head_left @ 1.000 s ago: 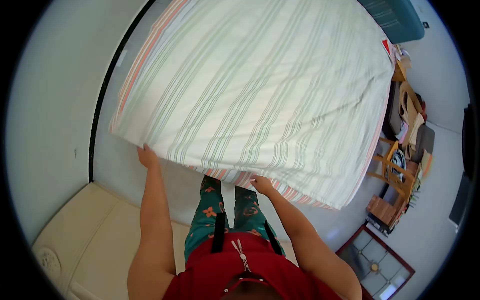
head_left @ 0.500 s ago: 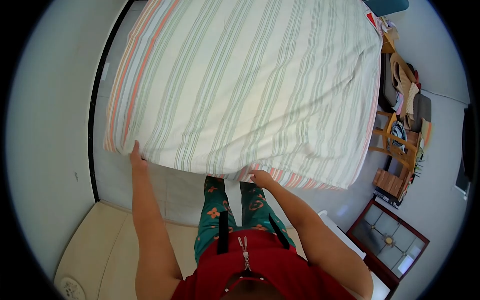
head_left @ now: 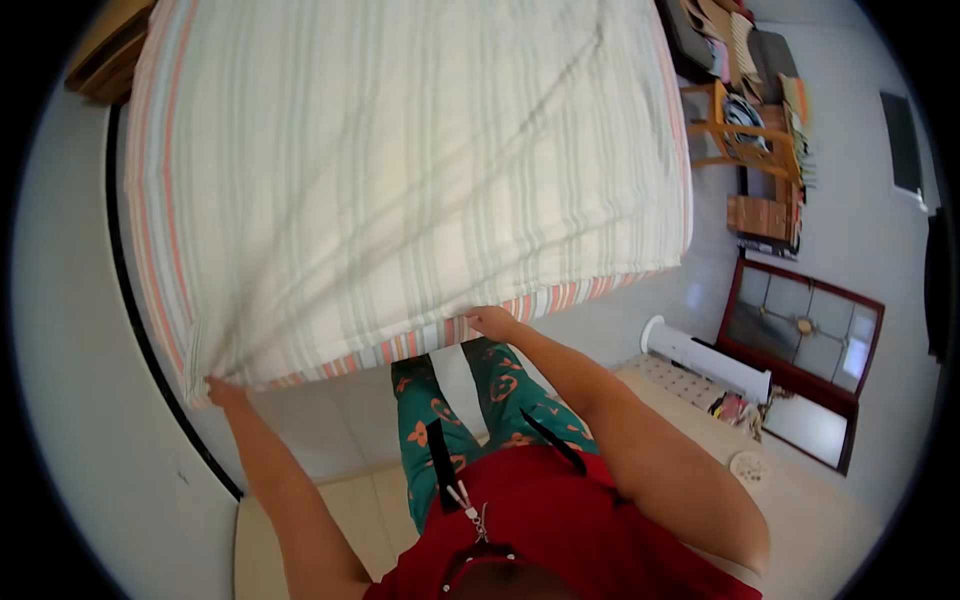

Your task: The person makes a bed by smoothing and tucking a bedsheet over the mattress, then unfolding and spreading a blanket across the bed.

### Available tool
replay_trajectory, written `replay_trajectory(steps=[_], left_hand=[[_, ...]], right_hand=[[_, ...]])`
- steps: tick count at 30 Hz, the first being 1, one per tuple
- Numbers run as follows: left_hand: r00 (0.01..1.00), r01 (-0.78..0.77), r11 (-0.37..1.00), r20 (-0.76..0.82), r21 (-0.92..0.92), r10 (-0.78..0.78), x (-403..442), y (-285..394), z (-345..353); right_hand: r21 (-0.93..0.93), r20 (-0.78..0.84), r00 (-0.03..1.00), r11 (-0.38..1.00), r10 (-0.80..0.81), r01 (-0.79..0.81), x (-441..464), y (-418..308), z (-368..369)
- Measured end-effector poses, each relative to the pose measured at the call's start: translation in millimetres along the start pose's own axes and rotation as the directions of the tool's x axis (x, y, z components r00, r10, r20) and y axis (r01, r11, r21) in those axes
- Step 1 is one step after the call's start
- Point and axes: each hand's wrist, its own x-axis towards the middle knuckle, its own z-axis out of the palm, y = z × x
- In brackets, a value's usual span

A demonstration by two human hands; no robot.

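Note:
A striped sheet (head_left: 420,170) in white, green and orange covers the bed and hangs over its near edge. My left hand (head_left: 226,391) is closed on the sheet at the near left corner, where folds fan out from the fingers. At the middle of the near edge, my right hand (head_left: 490,322) grips the sheet beside its orange and grey striped border. Long creases run from the left corner toward the upper right.
A wooden chair (head_left: 705,125) holding folded cloth stands right of the bed. Farther right are a framed glass panel (head_left: 800,322) and a white cylinder (head_left: 708,362). A wall (head_left: 70,300) runs along the left.
The view has shifted, with the bed now farther left. My left hand has pulled the sheet's corner down and outward, raising diagonal creases. My right hand stays at the near edge.

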Motion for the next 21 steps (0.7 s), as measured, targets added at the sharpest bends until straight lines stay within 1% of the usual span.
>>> replay_trajectory(steps=[1,3,4,5,7,8,9,10,11,13,14,15,16,18,19,20,21], left_hand=[[0.999,0.014,1.000,0.045,-0.024,-0.013,1.4,5.3,-0.8],[0.991,0.035,0.995,0.133,-0.089,-0.023,-6.3,12.8,0.3],[0.984,0.052,0.991,0.177,-0.125,-0.029,-15.4,14.4,0.0],[0.976,0.076,0.984,0.215,-0.162,-0.040,-24.4,13.1,2.5],[0.957,0.126,0.964,0.283,-0.234,-0.056,-43.1,11.8,4.3],[0.939,0.139,0.956,0.340,-0.258,-0.045,-47.4,4.6,2.7],[0.918,0.152,0.947,0.396,-0.283,-0.029,-44.1,-11.4,1.3],[0.892,0.167,0.937,0.452,-0.307,-0.011,-41.9,-23.9,1.3],[0.873,0.207,0.934,0.485,-0.292,-0.042,-43.2,-33.9,2.6],[0.829,0.285,0.921,0.551,-0.267,-0.097,-54.7,-51.9,7.3],[0.820,0.294,0.927,0.560,-0.233,-0.119,-61.9,-58.5,10.5],[0.810,0.304,0.931,0.570,-0.202,-0.141,-71.4,-64.5,16.3],[0.797,0.313,0.934,0.582,-0.172,-0.160,-80.2,-68.3,24.0],[0.852,0.284,0.947,0.492,-0.151,-0.177,-98.1,-74.7,35.8],[0.875,0.276,0.951,0.445,-0.138,-0.189,-108.0,-78.9,41.9],[0.882,0.281,0.947,0.431,-0.155,-0.191,-123.9,-76.1,45.1],[0.918,0.229,0.967,0.355,-0.110,-0.177,-125.9,-77.0,45.6]], right_hand=[[0.058,-0.021,0.999,0.998,0.028,-0.026,3.4,12.5,6.8],[0.324,-0.147,0.984,0.945,0.102,-0.049,13.3,49.2,23.5],[0.450,-0.198,0.969,0.892,0.147,-0.043,13.9,57.2,25.5],[0.581,-0.195,0.944,0.807,0.265,-0.106,16.4,66.1,26.2],[0.798,-0.129,0.870,0.570,0.475,-0.193,21.0,71.5,16.0],[0.568,-0.263,0.950,0.823,0.169,0.011,36.3,124.8,38.7],[0.759,-0.264,0.890,0.649,0.371,-0.046,37.1,125.9,33.9],[0.902,-0.208,0.804,0.428,0.557,-0.063,36.3,117.3,21.1],[0.983,-0.100,0.699,0.180,0.708,-0.041,33.9,112.7,9.1],[0.986,-0.115,0.610,0.165,0.784,-0.027,28.7,125.2,-7.3],[0.968,-0.156,0.455,0.227,0.876,-0.105,28.6,133.4,-14.9],[0.943,-0.214,0.288,0.275,0.933,-0.188,30.4,146.5,-19.3],[0.966,-0.203,0.200,0.229,0.958,-0.116,31.3,156.2,-27.7],[0.988,-0.115,0.172,0.095,0.978,0.120,33.9,165.6,-47.0],[0.964,-0.054,0.243,-0.012,0.969,0.266,22.5,155.9,-68.8],[0.911,-0.003,0.318,-0.129,0.948,0.392,11.8,148.8,-85.2],[0.931,-0.043,0.323,-0.080,0.945,0.357,10.1,153.4,-92.9]])
